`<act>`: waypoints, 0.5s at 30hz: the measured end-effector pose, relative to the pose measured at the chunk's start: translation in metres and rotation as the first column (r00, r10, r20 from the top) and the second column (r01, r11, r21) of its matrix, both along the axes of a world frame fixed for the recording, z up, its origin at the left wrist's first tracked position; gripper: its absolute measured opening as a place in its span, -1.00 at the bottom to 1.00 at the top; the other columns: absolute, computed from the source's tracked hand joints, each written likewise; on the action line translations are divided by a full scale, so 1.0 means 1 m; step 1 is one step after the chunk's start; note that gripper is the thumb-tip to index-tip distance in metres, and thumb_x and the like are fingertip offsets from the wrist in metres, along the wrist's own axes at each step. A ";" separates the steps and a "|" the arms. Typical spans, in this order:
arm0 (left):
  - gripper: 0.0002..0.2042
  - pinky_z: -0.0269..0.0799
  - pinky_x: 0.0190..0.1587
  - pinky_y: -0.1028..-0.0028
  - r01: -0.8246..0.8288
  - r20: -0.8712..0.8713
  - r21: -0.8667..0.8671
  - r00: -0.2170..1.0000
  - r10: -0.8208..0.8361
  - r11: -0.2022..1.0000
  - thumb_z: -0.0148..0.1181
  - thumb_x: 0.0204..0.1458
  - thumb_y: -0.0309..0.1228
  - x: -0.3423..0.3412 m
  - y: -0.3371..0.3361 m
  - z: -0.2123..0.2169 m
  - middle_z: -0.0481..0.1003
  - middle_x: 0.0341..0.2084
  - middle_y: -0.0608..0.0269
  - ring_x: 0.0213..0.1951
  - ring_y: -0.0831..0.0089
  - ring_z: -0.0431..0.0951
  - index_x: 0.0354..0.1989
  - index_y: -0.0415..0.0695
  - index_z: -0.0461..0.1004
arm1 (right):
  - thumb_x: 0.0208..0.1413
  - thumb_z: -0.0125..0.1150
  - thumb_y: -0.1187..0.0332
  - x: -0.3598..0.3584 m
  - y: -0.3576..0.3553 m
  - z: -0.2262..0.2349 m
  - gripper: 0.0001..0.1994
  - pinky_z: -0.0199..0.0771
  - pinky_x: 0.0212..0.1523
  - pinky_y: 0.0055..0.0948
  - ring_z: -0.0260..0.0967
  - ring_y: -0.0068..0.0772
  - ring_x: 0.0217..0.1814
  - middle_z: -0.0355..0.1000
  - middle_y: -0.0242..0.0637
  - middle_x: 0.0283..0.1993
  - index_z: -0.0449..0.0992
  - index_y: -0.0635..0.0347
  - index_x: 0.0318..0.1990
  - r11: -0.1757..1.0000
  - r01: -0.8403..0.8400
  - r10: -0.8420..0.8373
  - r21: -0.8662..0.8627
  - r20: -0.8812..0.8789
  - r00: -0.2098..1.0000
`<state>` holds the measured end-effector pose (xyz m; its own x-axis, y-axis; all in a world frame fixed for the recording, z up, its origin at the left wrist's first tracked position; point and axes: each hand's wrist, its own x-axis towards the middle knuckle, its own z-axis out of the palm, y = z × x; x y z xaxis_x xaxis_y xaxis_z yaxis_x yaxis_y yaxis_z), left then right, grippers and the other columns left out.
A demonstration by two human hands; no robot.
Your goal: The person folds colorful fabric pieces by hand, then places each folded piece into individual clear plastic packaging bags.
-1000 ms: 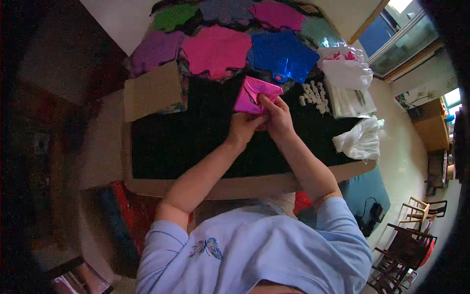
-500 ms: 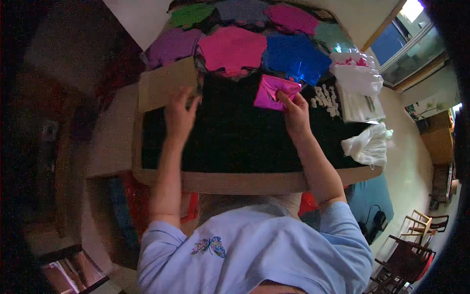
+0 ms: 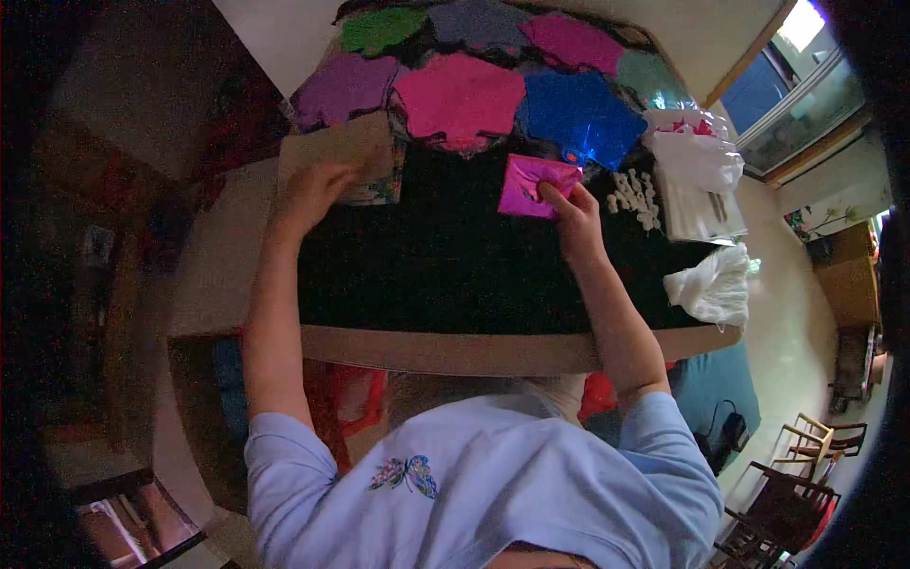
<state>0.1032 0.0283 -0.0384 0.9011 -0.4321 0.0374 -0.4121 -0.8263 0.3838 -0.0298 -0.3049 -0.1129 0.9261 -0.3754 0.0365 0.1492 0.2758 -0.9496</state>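
My right hand [image 3: 572, 204] grips a shiny magenta foil packet [image 3: 524, 183] by its right side, thumb on top, above the dark table surface. My left hand [image 3: 308, 194] is at a brown cardboard piece [image 3: 332, 142] on the table's left side. Its fingers point right and are blurred, so I cannot make out whether they grip the cardboard. A patterned, multicoloured flat item [image 3: 384, 188] shows at the cardboard's lower right edge. To the right of my right hand lies a cluster of small white pieces [image 3: 633, 197].
Folded garments in several colours, among them a pink one [image 3: 460, 100] and a blue one [image 3: 580, 114], lie in rows at the far side. White plastic bags [image 3: 697, 161] and a white cloth bundle [image 3: 713, 286] line the right side. The table's near edge [image 3: 455, 351] curves before me.
My left hand has moved left across the cardboard from its right edge. More of the multicoloured item shows beside it. The packet stays in my right hand, almost still.
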 end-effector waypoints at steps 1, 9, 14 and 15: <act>-0.84 0.37 -0.23 0.34 -0.083 0.054 -0.042 0.995 0.085 0.996 0.06 0.01 -0.38 0.001 0.001 -0.001 0.48 -0.38 0.20 -0.29 0.35 0.48 -0.27 -0.15 0.46 | -0.04 0.17 0.44 0.001 -0.001 -0.002 -0.85 0.29 -0.21 -0.58 0.35 -0.57 -0.29 0.45 -0.34 -0.32 0.45 0.27 -0.29 1.000 -0.001 0.001 0.004 0.002 1.000; -0.84 0.40 -0.31 0.36 0.501 0.683 -0.048 0.648 -0.337 0.864 0.12 -0.14 -0.54 -0.123 -0.107 -0.052 0.43 -0.41 0.13 -0.31 0.30 0.45 -0.32 -0.17 0.43 | -0.14 0.22 0.51 -0.009 -0.004 0.027 -0.86 0.32 -0.29 -0.51 0.34 -0.46 -0.40 0.43 -0.36 -0.38 0.46 0.27 -0.36 0.756 0.360 -0.241 -0.546 0.279 0.929; -0.85 0.34 -0.19 0.30 0.251 0.262 -0.413 0.953 -0.150 0.875 0.11 -0.10 -0.49 -0.136 -0.090 -0.059 0.41 -0.41 0.12 -0.31 0.15 0.42 -0.31 -0.14 0.44 | -0.33 0.19 0.45 -0.016 0.024 0.025 -0.76 0.16 -0.10 -0.21 0.25 -0.30 -0.24 0.36 -0.38 -0.31 0.48 0.07 -0.36 0.170 0.345 0.281 -0.923 0.381 0.881; -0.83 0.34 -0.19 0.32 0.127 0.272 -0.394 0.962 -0.017 0.910 0.11 -0.10 -0.49 -0.125 -0.076 -0.059 0.39 -0.37 0.12 -0.28 0.16 0.40 -0.27 -0.14 0.44 | -0.33 0.19 0.45 -0.019 0.030 0.023 -0.76 0.16 -0.10 -0.21 0.25 -0.30 -0.24 0.36 -0.38 -0.31 0.48 0.07 -0.36 0.168 0.341 0.273 -0.925 0.376 0.886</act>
<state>-0.0215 -0.0475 -0.0972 0.8029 -0.3929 0.4483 -0.5943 -0.5864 0.5504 -0.0487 -0.2747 -0.0898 0.6806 0.2245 0.6974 0.5259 -0.8124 -0.2517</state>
